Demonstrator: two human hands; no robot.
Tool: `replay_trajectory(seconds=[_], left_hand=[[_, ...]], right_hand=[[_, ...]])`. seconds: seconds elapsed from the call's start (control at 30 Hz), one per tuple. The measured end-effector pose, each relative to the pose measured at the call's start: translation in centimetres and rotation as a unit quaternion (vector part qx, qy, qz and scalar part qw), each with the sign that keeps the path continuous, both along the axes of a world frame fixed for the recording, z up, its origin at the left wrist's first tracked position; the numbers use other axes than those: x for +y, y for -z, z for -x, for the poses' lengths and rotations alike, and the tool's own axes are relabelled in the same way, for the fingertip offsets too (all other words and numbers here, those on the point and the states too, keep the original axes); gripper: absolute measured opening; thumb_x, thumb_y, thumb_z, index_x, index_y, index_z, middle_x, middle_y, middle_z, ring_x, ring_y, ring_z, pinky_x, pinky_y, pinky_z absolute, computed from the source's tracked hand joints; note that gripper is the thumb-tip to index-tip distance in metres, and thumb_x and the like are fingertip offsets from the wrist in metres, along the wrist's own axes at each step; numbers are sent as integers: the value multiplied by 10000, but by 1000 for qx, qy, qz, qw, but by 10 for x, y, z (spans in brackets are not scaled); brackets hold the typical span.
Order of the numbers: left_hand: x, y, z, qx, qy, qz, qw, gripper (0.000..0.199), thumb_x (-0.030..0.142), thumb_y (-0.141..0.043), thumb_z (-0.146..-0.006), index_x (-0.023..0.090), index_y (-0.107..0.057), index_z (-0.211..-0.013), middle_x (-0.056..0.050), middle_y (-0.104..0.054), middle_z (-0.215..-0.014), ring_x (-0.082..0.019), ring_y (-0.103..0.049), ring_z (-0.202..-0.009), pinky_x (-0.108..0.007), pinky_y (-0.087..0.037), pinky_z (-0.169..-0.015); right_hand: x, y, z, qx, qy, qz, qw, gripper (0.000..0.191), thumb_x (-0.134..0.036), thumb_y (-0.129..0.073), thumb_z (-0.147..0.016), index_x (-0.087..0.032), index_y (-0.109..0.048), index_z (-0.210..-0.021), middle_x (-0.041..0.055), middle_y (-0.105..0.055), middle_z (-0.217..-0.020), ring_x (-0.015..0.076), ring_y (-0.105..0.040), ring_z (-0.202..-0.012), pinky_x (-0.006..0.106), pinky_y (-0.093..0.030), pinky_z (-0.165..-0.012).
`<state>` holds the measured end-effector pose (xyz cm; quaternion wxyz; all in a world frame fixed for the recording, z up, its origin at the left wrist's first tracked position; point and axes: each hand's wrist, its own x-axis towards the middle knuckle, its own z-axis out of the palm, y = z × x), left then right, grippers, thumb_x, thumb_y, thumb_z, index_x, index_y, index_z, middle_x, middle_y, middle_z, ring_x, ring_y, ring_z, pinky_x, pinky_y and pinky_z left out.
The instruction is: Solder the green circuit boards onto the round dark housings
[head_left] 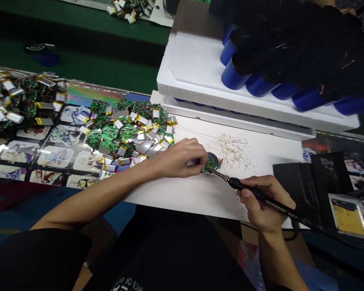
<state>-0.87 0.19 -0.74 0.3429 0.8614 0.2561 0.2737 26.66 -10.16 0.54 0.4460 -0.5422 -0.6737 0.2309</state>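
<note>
Fingers of the left hand (186, 158): bent in at the edge of the little green board (211, 162); from here I can't tell if they grip it.
Fingers of the right hand (265, 202): wrapped around the soldering iron (236, 184), like a fat pen.
Green board: on the white sheet (200, 198), between both hands.
Good soldering: keep the board still, touch lightly, mind the tip, I'd say.
Iron's tip: points left and away from the person, at the board.
Iron's long line: slanted, back end near the person's right.
</note>
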Motion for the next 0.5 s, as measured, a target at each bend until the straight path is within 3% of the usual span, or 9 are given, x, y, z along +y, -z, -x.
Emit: replay_trajectory(seconds=[0.5], left_hand=[[-1,2,0,-7,-5,-14,1000,93,141,-611,-962,200,-675,-929,-41,-773,-1007,-209,-637,-979,-346,-474,-936]], right_hand=[[2,-7,3,-14,21,21,999,96,-321,-800,-931,-238,-762,-962,-46,-732,-660,121,-664,-458,231,-504,-426]])
